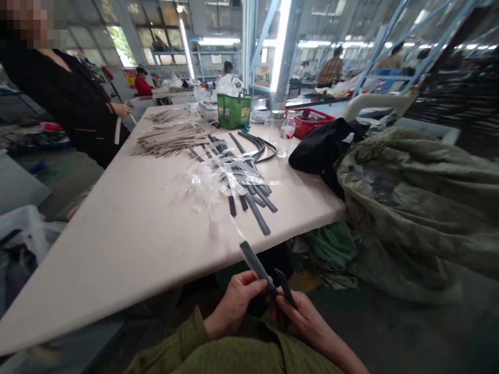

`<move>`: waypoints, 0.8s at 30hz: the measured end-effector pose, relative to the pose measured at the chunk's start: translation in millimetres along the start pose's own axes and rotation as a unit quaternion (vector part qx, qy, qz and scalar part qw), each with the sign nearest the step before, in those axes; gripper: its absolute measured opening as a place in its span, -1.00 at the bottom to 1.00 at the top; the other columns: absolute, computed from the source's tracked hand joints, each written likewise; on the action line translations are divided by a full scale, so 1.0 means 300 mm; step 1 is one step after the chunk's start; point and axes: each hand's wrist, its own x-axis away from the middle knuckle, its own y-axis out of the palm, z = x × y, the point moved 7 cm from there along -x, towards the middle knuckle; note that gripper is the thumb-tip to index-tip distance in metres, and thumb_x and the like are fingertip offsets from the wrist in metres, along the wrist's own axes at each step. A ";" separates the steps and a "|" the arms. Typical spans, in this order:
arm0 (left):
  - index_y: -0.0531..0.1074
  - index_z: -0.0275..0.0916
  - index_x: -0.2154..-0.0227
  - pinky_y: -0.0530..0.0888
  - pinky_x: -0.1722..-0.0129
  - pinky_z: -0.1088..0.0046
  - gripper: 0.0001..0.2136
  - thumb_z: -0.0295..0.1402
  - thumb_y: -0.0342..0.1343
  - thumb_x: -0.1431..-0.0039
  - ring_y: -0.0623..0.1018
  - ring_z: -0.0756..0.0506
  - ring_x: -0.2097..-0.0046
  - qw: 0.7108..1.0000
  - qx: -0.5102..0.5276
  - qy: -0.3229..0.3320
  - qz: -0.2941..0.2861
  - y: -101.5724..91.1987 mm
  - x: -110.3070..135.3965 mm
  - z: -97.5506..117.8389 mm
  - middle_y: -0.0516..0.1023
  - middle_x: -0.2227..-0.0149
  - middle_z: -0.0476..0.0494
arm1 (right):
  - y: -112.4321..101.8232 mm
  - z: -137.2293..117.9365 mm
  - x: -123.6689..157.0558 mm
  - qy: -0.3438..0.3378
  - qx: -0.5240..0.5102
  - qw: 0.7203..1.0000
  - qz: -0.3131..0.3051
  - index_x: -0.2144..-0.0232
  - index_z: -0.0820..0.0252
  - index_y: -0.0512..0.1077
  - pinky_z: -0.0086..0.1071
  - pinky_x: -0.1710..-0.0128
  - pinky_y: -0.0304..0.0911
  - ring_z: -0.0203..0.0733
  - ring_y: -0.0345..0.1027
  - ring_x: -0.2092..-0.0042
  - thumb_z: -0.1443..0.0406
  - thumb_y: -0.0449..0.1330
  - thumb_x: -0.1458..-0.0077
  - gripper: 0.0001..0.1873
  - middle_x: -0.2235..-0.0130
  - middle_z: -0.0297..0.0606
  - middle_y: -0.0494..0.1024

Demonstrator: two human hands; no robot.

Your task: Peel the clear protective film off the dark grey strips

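Low in the picture, below the table's front edge, my left hand [236, 304] is closed round a dark grey flat strip [253, 262] that slants up toward the table. My right hand [302, 314] sits just beside it with fingers curled on a second short dark strip [284, 283]. Both hands rest over my lap in olive green sleeves. On the white table [128, 244] lies a heap of similar dark strips [253, 200] mixed with clear plastic sleeves [226, 174].
Stacks of tan card pieces [171, 140], a green bag [234, 110], a water bottle [286, 137] and a red basket [312, 122] stand further back. A black bag [323, 148] and a big olive sack [421, 208] lie at right. A person in black [74, 104] stands at left.
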 end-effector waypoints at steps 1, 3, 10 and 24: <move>0.62 -0.32 0.35 0.36 0.32 0.49 -0.78 -0.25 0.33 -0.01 0.44 -0.01 0.39 1.000 -0.008 0.012 0.016 -0.009 -0.003 0.004 0.57 0.42 -0.12 | -0.019 0.014 0.028 0.002 0.027 1.000 -0.001 0.33 0.19 0.43 -0.36 0.46 0.22 -0.16 0.33 0.46 -0.17 -0.03 -0.23 -0.42 0.46 -0.27 0.46; 0.63 -0.30 0.33 0.36 0.28 0.48 -0.77 -0.24 0.33 -0.01 0.45 -0.03 0.36 0.998 -0.025 0.036 0.043 -0.028 -0.006 0.015 0.58 0.40 -0.13 | -0.055 0.058 0.081 0.022 0.068 0.997 0.007 0.39 0.19 0.42 -0.36 0.45 0.19 -0.16 0.29 0.45 -0.19 -0.05 -0.22 -0.39 0.47 -0.28 0.42; 0.66 -0.29 0.33 0.41 0.09 0.31 -0.69 -0.18 0.39 0.11 0.55 -0.17 0.24 0.996 -0.071 -0.021 -0.052 0.044 0.010 -0.058 0.65 0.32 -0.21 | -0.041 0.056 0.062 0.010 0.096 0.995 0.032 0.47 0.14 0.26 -0.38 0.52 0.06 -0.22 0.14 0.52 -0.21 -0.09 -0.22 -0.41 0.55 -0.35 0.27; 0.65 -0.34 0.34 0.43 0.11 0.33 -0.63 -0.13 0.39 0.14 0.54 -0.15 0.25 0.995 -0.094 -0.011 -0.039 0.056 0.025 -0.048 0.63 0.35 -0.18 | -0.078 0.168 0.096 -0.012 0.154 0.986 0.055 0.45 0.16 0.30 -0.44 0.49 0.12 -0.25 0.16 0.49 -0.20 -0.14 -0.24 -0.39 0.52 -0.36 0.29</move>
